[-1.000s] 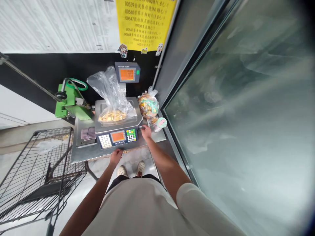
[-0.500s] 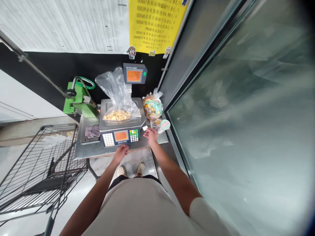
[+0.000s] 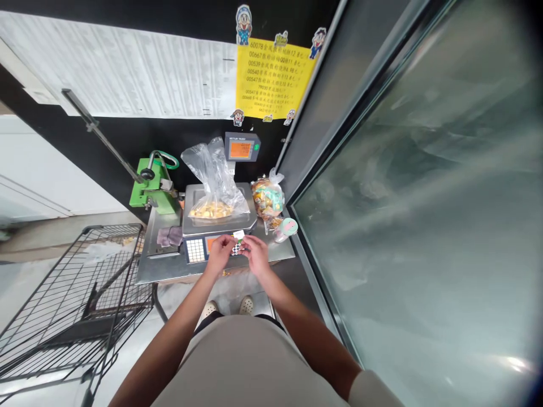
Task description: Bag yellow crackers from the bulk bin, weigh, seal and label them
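Observation:
A small white label [image 3: 238, 234] is pinched by my right hand [image 3: 255, 254] in front of the scale [image 3: 199, 228]. My left hand [image 3: 220, 252] has its fingers closed at the label's left edge, seemingly gripping it too; the fingertips are small and partly hidden. Both hands hover over the scale's front panel, covering part of its keypad and orange display. On the steel weighing pan, a clear plastic bag [image 3: 212, 189] stands with yellowish pieces of food in its bottom and its top loose and upright.
To the scale's right are a filled bag of packaged snacks [image 3: 268, 198] and a round tub with a green lid [image 3: 289, 226]. A green bag sealer [image 3: 156, 192] and a folded purple cloth [image 3: 169, 236] lie left. A wire cart [image 3: 72, 288] stands left; a glass door [image 3: 403, 215] rises right.
My right hand has brought the label leftward from the scale's right side to its front. My left hand has risen and moved in to meet it. The view has tilted up slightly.

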Demonstrator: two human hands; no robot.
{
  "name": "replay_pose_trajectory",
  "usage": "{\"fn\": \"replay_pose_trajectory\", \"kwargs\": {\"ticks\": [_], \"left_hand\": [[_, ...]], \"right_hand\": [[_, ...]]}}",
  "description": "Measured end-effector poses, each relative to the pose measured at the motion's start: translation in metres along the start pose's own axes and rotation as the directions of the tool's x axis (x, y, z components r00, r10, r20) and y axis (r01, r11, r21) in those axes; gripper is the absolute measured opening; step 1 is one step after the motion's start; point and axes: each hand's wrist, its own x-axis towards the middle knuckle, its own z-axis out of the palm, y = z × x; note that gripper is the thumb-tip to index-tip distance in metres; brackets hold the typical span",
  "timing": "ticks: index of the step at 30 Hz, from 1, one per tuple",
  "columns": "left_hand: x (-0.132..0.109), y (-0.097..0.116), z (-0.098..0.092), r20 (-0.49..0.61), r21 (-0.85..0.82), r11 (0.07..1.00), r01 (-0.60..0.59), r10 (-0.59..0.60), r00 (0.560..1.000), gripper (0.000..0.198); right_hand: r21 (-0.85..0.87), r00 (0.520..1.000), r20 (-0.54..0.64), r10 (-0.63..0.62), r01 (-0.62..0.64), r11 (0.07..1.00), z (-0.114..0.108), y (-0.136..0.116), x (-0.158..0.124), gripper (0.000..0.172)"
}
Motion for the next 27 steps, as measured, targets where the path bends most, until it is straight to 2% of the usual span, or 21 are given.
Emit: {"fn": "replay_pose_trajectory", "kwargs": {"ticks": [2,4,9,13,16,18,22,24,27], "left_hand": [[0.005,0.003,-0.009,-0.006,0.087,0.995,-0.049,0.05,0.999,0.028],[0.011,0.007,-0.018,-0.002,0.164,0.984,-0.075,0.077,0.997,0.028],[0.036,0.016,-0.04,0.015,0.299,0.95,-0.095,0.095,0.995,0.025],[0.063,0.015,-0.053,-0.039,0.389,0.913,-0.124,0.15,0.988,0.022],[0.085,0.011,-0.06,-0.098,0.45,0.888,-0.1,0.16,0.982,0.024],[0.097,0.007,-0.062,-0.138,0.496,0.866,-0.066,0.154,0.978,0.025],[0.112,0.001,-0.062,-0.226,0.611,0.79,0.053,0.11,0.968,0.025],[0.116,0.0,-0.059,-0.261,0.666,0.737,0.112,0.089,0.961,0.026],[0.12,-0.002,-0.056,-0.284,0.728,0.667,0.156,0.087,0.955,0.03]], "right_hand": [[-0.002,0.999,-0.025,-0.028,0.028,1.0,0.006,-0.003,0.003,0.038],[-0.006,0.999,-0.002,-0.05,0.05,0.999,0.013,-0.007,0.01,0.042],[-0.136,0.992,0.098,-0.074,0.087,0.987,0.039,-0.009,0.039,0.025],[-0.216,0.982,0.141,-0.123,0.152,0.965,0.063,0.001,0.069,0.017],[-0.35,0.973,0.129,-0.19,0.224,0.91,0.076,0.009,0.09,0.012],[-0.493,0.955,0.134,-0.265,0.296,0.818,0.081,0.013,0.103,0.011],[-0.754,0.886,0.225,-0.405,0.422,0.504,0.085,0.018,0.121,0.015],[-0.822,0.872,0.26,-0.414,0.425,0.379,0.087,0.019,0.126,0.016],[-0.886,0.888,0.269,-0.373,0.38,0.266,0.091,0.019,0.131,0.015]]}}
